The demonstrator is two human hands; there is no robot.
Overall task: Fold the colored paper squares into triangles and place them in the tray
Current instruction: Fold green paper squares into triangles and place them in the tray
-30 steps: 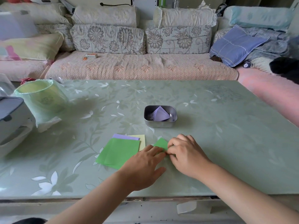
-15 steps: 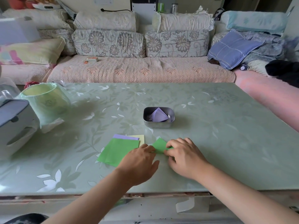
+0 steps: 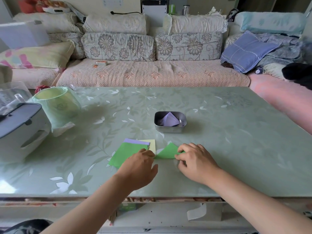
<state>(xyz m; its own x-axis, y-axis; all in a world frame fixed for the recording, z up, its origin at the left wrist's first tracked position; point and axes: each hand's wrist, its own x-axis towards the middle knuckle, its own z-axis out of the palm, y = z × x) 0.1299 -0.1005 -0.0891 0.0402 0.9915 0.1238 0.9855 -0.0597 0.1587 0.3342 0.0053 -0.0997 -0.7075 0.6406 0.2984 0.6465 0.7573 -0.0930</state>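
Head view: left hand (image 3: 138, 166) presses one corner of the green triangle (image 3: 167, 152), right hand (image 3: 196, 163) pinches the other. A slip could skew the crease.

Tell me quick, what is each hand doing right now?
Left hand: fingertips at the left corner of the green triangle; grip cannot be told.
Right hand: pinches its right corner.

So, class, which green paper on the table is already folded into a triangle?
The small green triangle between the left hand and right hand; the other green sheet lies flat and square atop the stack.
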